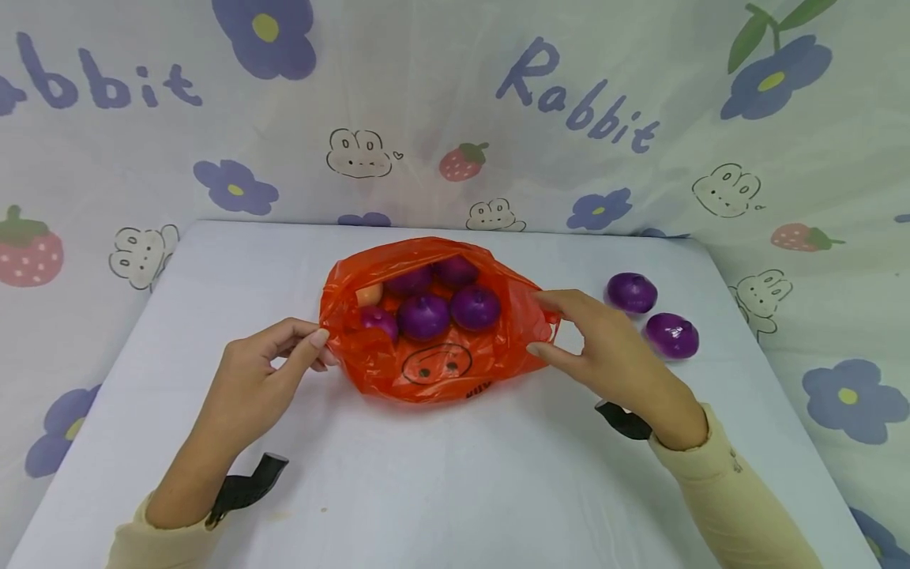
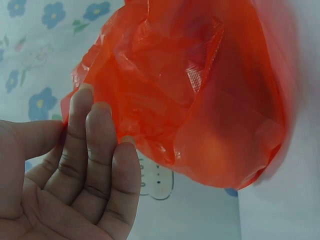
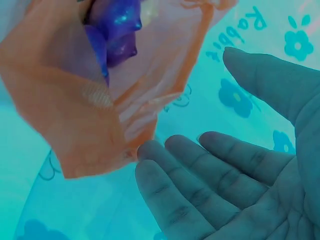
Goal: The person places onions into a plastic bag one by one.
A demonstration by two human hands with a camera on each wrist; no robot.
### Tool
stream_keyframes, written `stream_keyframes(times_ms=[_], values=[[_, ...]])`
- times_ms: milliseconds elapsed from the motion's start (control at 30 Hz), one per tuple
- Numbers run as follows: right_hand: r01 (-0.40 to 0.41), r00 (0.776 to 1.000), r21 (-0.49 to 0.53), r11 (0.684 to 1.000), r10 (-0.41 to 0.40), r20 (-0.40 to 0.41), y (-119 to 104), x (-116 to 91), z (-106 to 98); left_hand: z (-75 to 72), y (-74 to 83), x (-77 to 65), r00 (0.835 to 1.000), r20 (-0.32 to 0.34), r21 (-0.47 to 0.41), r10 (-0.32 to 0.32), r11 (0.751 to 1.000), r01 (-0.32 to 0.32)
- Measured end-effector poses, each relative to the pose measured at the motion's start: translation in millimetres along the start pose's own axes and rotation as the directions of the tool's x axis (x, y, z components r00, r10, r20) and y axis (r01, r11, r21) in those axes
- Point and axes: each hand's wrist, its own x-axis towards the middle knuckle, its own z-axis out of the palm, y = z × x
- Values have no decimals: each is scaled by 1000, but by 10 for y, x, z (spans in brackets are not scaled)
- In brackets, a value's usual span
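Observation:
An orange-red plastic bag lies on the white table with its mouth open towards me. Inside sit several glossy purple onions, and a small tan rounded thing shows at the left. My left hand pinches the bag's left edge between thumb and index finger, the other fingers spread beside it in the left wrist view. At the bag's right end is my right hand, thumb wide apart and fingers fairly straight. In the right wrist view its fingertips are right at the bag's corner, with nothing gripped.
Two more purple onions, a rear one and a front one, lie on the table right of the bag, close beyond my right hand. A patterned cloth with flowers and rabbits hangs behind and around the table.

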Motion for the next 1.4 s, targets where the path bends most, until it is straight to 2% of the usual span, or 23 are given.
stream_keyframes(times_ms=[567, 700, 900, 1033, 1400], values=[[-96, 988, -88, 992, 84, -127, 285, -355, -200, 25, -25, 8, 1000, -3, -13, 25, 1000, -25], [-161, 981, -99, 982, 149, -124, 405, -429, -275, 26, -39, 19, 1000, -1, -9, 25, 1000, -25], [-298, 951, -103, 949, 286, -114, 643, -569, -406, 24, -26, 14, 1000, 5, 0, 8, 1000, -8], [-373, 927, -89, 923, 369, -59, 844, -636, -501, 19, -25, 12, 1000, 3, -6, 5, 1000, -5], [-495, 864, -105, 863, 502, 53, 1438, -781, -558, 24, -38, 8, 1000, -1, 1, 3, 1000, -3]])
